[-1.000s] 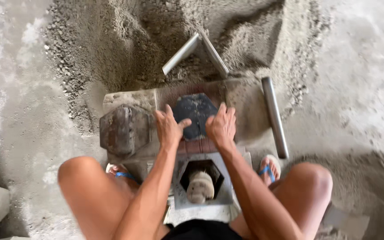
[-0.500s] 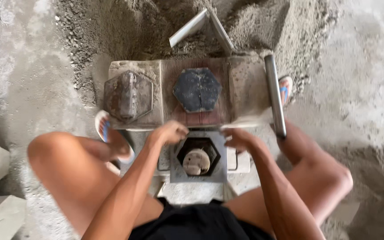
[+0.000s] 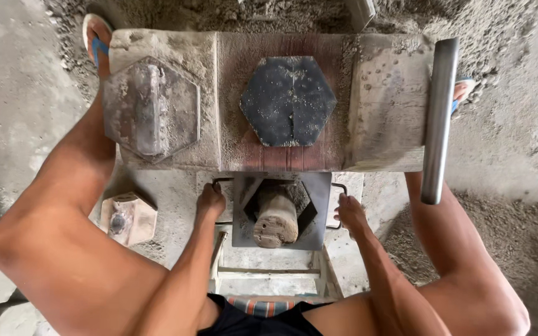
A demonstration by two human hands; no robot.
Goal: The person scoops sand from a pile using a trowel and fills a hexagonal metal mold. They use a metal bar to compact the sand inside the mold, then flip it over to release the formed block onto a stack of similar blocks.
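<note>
Both hands on the mould handles
Your left hand and right hand are clamped on the steel mould's handles; lift evenly.

Both hands are boxed in: the grey square metal mould with its wooden plug sits between the fingers, wide dusty concrete-caked bench just beyond fingertips, bare floor outward.

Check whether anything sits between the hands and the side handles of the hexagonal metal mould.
Nothing visible does. The left hand and right hand already grip the side handles of the hexagonal metal mould; the wooden plug stands inside it.
</note>
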